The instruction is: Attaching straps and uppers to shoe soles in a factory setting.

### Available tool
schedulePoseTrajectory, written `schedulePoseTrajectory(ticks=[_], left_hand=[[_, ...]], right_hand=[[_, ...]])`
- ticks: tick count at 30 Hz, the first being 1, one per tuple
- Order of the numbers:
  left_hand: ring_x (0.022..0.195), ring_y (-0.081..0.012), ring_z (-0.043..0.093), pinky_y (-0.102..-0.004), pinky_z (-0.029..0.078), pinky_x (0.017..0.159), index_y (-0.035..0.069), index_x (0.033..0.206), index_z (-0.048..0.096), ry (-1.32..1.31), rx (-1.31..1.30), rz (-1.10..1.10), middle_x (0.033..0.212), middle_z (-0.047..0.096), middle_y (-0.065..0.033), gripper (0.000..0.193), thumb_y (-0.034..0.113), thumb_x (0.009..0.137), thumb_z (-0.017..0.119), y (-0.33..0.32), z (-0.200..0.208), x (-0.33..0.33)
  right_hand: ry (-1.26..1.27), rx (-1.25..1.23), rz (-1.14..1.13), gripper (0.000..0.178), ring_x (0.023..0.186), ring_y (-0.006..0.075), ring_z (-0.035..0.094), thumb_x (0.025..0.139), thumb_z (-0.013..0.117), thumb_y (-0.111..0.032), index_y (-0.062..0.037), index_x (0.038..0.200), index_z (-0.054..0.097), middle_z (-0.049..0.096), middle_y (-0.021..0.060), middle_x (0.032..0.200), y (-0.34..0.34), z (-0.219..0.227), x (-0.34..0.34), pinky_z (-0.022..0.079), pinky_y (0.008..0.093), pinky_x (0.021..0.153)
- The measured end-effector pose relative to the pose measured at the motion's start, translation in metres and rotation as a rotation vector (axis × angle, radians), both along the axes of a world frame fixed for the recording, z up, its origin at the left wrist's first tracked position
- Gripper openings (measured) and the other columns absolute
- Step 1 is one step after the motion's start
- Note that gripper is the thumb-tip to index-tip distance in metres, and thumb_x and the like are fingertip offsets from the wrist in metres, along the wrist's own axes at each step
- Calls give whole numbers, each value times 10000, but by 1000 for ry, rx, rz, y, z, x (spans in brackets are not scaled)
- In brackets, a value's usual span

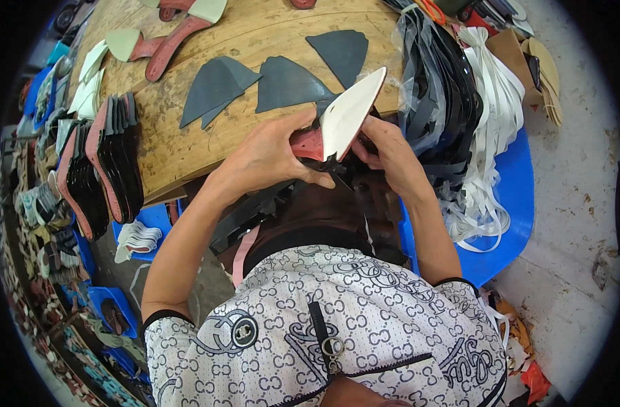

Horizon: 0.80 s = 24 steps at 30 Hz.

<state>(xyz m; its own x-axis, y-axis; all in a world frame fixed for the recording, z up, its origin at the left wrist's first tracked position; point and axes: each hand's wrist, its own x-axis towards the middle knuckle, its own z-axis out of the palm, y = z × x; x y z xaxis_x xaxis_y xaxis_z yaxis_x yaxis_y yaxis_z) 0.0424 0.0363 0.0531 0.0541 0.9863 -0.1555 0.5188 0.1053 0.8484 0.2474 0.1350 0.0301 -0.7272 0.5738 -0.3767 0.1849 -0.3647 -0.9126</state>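
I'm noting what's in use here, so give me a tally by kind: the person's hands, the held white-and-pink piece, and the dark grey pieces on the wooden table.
Left hand and right hand: 2
White-and-pink piece, held: 1
Dark grey pieces, some overlapping: at least 4
Total: at least 7

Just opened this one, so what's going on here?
A person holds a white-and-pink, sole-shaped piece tilted at the near edge of a curved wooden table. The left hand grips its pink part; the right hand is at its right side, some fingers hidden. Flat, dark grey, curved sheet pieces lie beyond on the tabletop. Stacked black-and-pink sole-shaped pieces stand at the left, and bundled white strips hang at the right.
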Motion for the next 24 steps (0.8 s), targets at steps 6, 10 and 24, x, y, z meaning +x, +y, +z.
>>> schedulePoseTrajectory(ticks=[6,10,24], left_hand=[[1077,-320,600,-366,450,929,-17,1222,555,101,45,-167,1120,641,-192,887,322,486,916,-13,3,-7],[1119,-316,586,-352,438,967,-46,1258,531,58,-237,-232,1184,618,-203,967,348,466,921,-5,25,-7],[1025,-379,588,-423,476,895,23,1338,431,293,153,272,1107,598,-210,843,237,630,836,-48,-51,39]], right_hand=[[169,-297,49,273,489,26,393,971,531,-312,-60,1057,590,577,1,724,2,-13,-11,235,189,426],[229,-358,114,199,474,20,397,924,600,-251,-70,997,558,593,12,738,16,-39,-10,217,188,400],[204,515,-194,510,1016,130,588,831,674,-152,23,1282,512,636,97,1127,-54,-15,-18,483,240,802]])
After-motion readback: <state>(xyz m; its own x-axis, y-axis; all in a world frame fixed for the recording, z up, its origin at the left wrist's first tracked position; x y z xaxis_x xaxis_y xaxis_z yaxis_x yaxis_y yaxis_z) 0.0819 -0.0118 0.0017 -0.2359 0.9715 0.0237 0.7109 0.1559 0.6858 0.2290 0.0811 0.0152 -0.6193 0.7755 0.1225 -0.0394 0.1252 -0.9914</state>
